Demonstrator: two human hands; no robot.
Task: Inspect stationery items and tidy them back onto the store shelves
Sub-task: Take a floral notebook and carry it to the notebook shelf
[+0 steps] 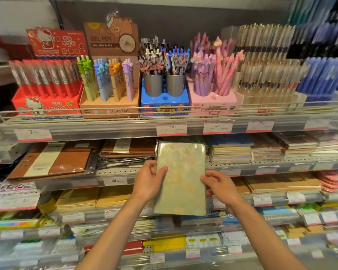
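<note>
Both hands hold 1 pale green notebook upright in front of the shelves. The left hand has its grip clamped on the notebook's left edge, thumb across the cover. The right hand clasps the right edge. Just beyond the notebook's top edge lies a bare strip of shelf. Above the hands stand 2 grey pen cups.
</note>
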